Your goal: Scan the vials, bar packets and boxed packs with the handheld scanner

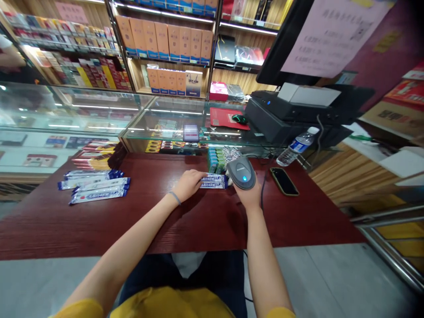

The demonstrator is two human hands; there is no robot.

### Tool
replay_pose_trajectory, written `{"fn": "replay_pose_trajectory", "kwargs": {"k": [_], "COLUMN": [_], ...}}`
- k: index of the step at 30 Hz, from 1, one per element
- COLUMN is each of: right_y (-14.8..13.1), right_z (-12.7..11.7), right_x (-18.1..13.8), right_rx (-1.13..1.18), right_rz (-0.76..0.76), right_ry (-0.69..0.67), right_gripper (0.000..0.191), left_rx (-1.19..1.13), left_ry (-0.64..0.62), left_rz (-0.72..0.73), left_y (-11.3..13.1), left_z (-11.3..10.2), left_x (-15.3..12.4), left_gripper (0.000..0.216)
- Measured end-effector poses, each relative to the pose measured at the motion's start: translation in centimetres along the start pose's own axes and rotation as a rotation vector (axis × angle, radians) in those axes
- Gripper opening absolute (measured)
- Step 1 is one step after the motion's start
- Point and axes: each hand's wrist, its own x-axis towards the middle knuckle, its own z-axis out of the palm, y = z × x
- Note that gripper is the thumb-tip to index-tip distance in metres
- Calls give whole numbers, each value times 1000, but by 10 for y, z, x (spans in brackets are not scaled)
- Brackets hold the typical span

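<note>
My right hand (250, 196) is wrapped round a dark grey barcode scanner (241, 170) with a lit blue light on top. Its head is over the right end of a pair of slim blue-and-white packets (213, 181) on the brown table. At the packets' left end, my left hand (188, 183) is closed on them, with the fingertips partly hidden. Just behind them stand several small green packs (216, 160) and some silvery wrapped items (231, 153). More long blue-and-white packets (99, 190) lie in a loose pile on the left.
Red-and-yellow boxes (96, 154) are stacked at the back left. On the right are a phone (284, 181), a water bottle (297, 145) and the scanner's cable. Behind the table stand a glass counter (179, 108), a mouse (239, 119) and a black printer-like machine (278, 117).
</note>
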Motion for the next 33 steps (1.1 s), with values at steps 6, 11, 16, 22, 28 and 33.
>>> {"fn": "replay_pose_trajectory", "kwargs": {"k": [6,11,16,22,28,33], "right_y": [4,5,5,4,2,7], "right_z": [1,1,3,3,3,8], "right_x": [0,-2,-3,-2,-2,-5], "right_rx": [27,20,11,11,-4,9], "right_rz": [2,14,22,-5,3,-4], "right_ry": [43,31,13,4,-13,-4], "right_gripper": [47,48,52,54,57,58], "left_rx": [82,80,74,55,25,-9], "left_ry": [-46,-35,-43,-37,-9,87], "left_rz": [-17,-43,-54,-54,-58,-5], "left_y": [11,11,12,10,8,-7], "left_z": [6,9,10,12,11,-12], "left_x": [5,2,1,1,0,-4], "left_gripper": [29,32,32,33,31,30]}}
